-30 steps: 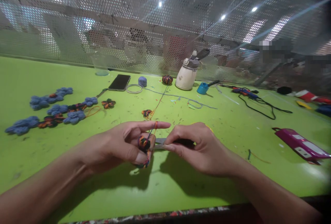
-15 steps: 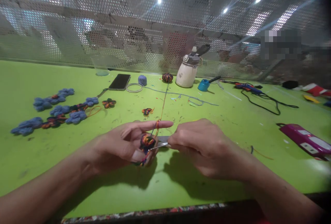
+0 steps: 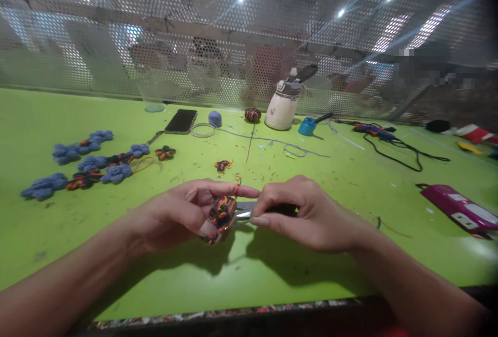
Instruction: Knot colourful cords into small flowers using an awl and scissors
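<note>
My left hand (image 3: 182,215) pinches a small crocheted piece (image 3: 221,212) of dark, orange and purple yarn between thumb and fingers. A strand wraps its stretched index finger and runs back to the multicoloured yarn ball (image 3: 252,115). Just right of the piece, my right hand (image 3: 303,212) is closed round a thin metal crochet hook (image 3: 241,223), whose tip meets the stitches. Scissors (image 3: 245,205) with flat metal blades are also tucked in this hand; their dark handle is mostly hidden by the fingers.
Left on the green table (image 3: 175,285) lie blue and multicoloured crocheted flowers (image 3: 119,173). Farther back are a phone (image 3: 181,121), blue yarn ball (image 3: 215,118), white bottle (image 3: 280,111) and blue pot (image 3: 307,126). A purple power strip (image 3: 457,207) and corded tool (image 3: 375,132) lie right.
The right hand has turned over and back, working the hook at the stitches. The crocheted piece has tilted in the left fingers, and the yarn around the index finger has shifted.
</note>
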Demonstrator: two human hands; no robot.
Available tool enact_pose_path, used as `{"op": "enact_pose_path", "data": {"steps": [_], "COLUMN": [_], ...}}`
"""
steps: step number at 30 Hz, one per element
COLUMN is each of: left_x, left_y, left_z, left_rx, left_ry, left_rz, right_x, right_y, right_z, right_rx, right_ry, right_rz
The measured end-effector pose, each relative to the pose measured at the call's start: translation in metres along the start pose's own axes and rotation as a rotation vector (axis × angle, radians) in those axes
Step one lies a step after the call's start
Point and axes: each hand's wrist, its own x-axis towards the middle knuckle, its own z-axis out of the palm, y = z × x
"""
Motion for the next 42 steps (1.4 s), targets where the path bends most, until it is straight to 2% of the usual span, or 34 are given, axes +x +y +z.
{"op": "enact_pose_path", "data": {"steps": [4, 8, 12, 17, 22, 29, 33, 37, 42], "left_x": [0.001, 0.003, 0.003, 0.004, 0.005, 0.0, -0.001, -0.003, -0.004], "left_y": [0.0, 0.002, 0.004, 0.0, -0.002, 0.003, 0.004, 0.001, -0.001], "left_z": [-0.001, 0.003, 0.005, 0.005, 0.008, 0.004, 0.005, 0.008, 0.008], "left_rx": [0.048, 0.116, 0.11, 0.197, 0.436, 0.752, 0.81, 0.903, 1.251], "left_ry": [0.12, 0.194, 0.164, 0.242, 0.315, 0.412, 0.42, 0.404, 0.39], "left_rz": [0.052, 0.121, 0.163, 0.27, 0.394, 0.464, 0.496, 0.576, 0.756], "right_x": [0.003, 0.006, 0.007, 0.008, 0.011, 0.011, 0.011, 0.012, 0.013], "right_y": [0.005, 0.008, 0.009, 0.006, 0.003, 0.004, 0.002, 0.001, 0.0], "right_z": [0.009, 0.016, 0.021, 0.03, 0.034, 0.029, 0.028, 0.029, 0.032], "right_rx": [0.262, 0.524, 0.604, 0.727, 0.714, 0.436, 0.367, 0.477, 0.651], "right_ry": [0.007, 0.1, 0.179, 0.226, 0.26, 0.35, 0.308, 0.244, 0.19], "right_rz": [0.185, 0.351, 0.392, 0.448, 0.466, 0.331, 0.343, 0.418, 0.533]}}
